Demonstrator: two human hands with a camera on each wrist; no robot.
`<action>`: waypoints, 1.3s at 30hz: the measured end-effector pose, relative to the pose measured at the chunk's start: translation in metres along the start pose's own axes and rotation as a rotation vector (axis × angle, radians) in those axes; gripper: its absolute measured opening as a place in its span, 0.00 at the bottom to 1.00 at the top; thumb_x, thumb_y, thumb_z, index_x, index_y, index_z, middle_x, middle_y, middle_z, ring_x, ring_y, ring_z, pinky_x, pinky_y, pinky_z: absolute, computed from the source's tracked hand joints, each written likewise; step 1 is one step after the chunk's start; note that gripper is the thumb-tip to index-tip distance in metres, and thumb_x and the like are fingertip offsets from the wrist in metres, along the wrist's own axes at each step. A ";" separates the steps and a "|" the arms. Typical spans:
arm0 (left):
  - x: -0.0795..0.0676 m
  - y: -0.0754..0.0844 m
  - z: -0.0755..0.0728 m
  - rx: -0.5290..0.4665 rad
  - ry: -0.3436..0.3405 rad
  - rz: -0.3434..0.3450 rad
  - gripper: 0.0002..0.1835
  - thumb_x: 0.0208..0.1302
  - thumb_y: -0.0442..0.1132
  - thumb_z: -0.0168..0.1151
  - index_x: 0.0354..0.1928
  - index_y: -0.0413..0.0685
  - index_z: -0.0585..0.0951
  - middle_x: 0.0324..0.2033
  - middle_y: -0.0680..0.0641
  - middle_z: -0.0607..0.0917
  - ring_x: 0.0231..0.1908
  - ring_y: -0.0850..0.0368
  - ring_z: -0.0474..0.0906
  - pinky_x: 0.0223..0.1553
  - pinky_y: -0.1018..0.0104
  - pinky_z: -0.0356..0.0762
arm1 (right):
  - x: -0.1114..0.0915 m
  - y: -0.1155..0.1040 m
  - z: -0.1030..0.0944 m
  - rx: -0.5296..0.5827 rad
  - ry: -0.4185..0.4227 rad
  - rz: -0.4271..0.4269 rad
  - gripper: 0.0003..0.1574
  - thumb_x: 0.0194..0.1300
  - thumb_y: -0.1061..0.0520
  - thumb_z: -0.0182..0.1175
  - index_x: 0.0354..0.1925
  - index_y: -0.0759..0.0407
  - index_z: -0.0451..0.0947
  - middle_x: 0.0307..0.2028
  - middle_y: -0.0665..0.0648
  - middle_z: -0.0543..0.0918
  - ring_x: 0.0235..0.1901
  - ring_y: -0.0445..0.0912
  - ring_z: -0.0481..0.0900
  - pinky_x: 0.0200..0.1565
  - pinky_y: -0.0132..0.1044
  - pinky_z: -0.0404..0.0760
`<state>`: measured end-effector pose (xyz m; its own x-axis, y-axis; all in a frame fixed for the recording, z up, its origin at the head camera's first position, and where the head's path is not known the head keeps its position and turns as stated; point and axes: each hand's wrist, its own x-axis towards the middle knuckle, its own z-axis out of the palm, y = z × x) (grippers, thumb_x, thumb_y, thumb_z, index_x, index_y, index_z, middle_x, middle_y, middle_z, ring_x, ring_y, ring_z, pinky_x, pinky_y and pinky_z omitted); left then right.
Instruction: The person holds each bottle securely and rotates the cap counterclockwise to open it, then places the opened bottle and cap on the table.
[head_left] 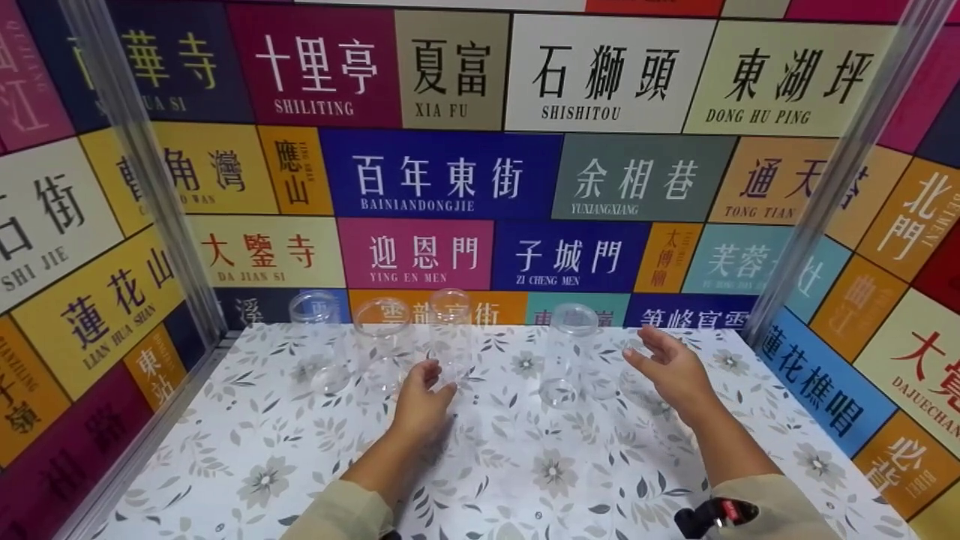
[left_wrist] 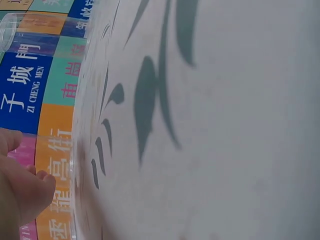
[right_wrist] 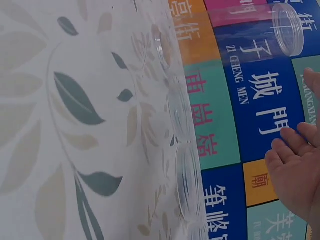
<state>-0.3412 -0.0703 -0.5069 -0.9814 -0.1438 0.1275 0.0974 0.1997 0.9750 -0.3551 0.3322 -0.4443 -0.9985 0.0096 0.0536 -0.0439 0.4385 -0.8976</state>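
Observation:
Several clear, see-through cylindrical jars stand upright on the patterned table. My left hand (head_left: 421,405) has loosely bent fingers close to a slim jar (head_left: 450,341); whether it touches the jar I cannot tell. Left of that hand are a wider jar (head_left: 382,345) and another jar (head_left: 316,341). My right hand (head_left: 673,373) is raised to the right of a tall jar (head_left: 570,352), apart from it, fingers relaxed with nothing in them. In the right wrist view, two clear round pieces, one nearer the jar (right_wrist: 179,111) and one farther (right_wrist: 189,181), lie beside the tall jar.
A white cloth with grey leaves and flowers (head_left: 555,469) covers the table. Colourful sign-printed panels (head_left: 442,176) rise behind and on both sides. Clear upright posts stand at the left corner (head_left: 161,187) and right corner (head_left: 832,165).

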 end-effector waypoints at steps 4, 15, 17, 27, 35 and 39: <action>0.000 0.001 0.005 0.018 -0.037 0.062 0.29 0.71 0.36 0.67 0.69 0.30 0.72 0.67 0.28 0.79 0.72 0.29 0.74 0.77 0.38 0.70 | 0.001 -0.008 0.011 0.042 -0.017 -0.012 0.66 0.68 0.29 0.69 0.87 0.53 0.48 0.85 0.57 0.58 0.86 0.56 0.54 0.84 0.55 0.60; 0.000 0.004 0.013 0.065 -0.128 0.054 0.35 0.73 0.44 0.69 0.75 0.33 0.69 0.71 0.32 0.78 0.75 0.32 0.70 0.79 0.39 0.66 | 0.005 -0.026 0.036 0.108 -0.039 -0.088 0.61 0.71 0.37 0.70 0.86 0.54 0.51 0.85 0.58 0.60 0.85 0.55 0.56 0.83 0.55 0.62; 0.000 0.003 0.014 0.064 -0.123 0.045 0.35 0.73 0.44 0.69 0.75 0.34 0.70 0.71 0.33 0.78 0.76 0.33 0.70 0.80 0.40 0.66 | 0.007 -0.030 0.041 0.121 -0.041 -0.105 0.60 0.71 0.38 0.71 0.86 0.56 0.51 0.84 0.58 0.61 0.85 0.56 0.57 0.84 0.54 0.61; -0.002 0.005 0.014 0.030 -0.115 -0.017 0.35 0.72 0.44 0.69 0.75 0.38 0.70 0.73 0.35 0.77 0.78 0.36 0.69 0.81 0.41 0.64 | 0.017 -0.041 0.059 0.124 -0.045 -0.081 0.72 0.64 0.36 0.76 0.87 0.56 0.45 0.84 0.63 0.61 0.83 0.59 0.60 0.80 0.55 0.69; -0.002 0.006 0.016 0.027 -0.138 -0.036 0.37 0.72 0.46 0.70 0.76 0.37 0.69 0.73 0.35 0.77 0.78 0.36 0.68 0.82 0.42 0.64 | 0.025 -0.046 0.066 0.083 -0.025 -0.041 0.71 0.63 0.33 0.75 0.87 0.54 0.48 0.82 0.61 0.64 0.83 0.57 0.61 0.80 0.54 0.69; -0.004 0.006 0.017 0.019 -0.144 -0.016 0.37 0.72 0.45 0.70 0.76 0.37 0.69 0.73 0.35 0.77 0.77 0.35 0.69 0.81 0.41 0.64 | 0.025 -0.047 0.070 0.099 -0.008 -0.047 0.65 0.65 0.35 0.75 0.85 0.54 0.53 0.80 0.61 0.69 0.81 0.57 0.66 0.78 0.53 0.72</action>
<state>-0.3398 -0.0518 -0.5049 -0.9965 -0.0065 0.0832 0.0799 0.2170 0.9729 -0.3805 0.2488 -0.4312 -0.9955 -0.0167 0.0938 -0.0938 0.3473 -0.9331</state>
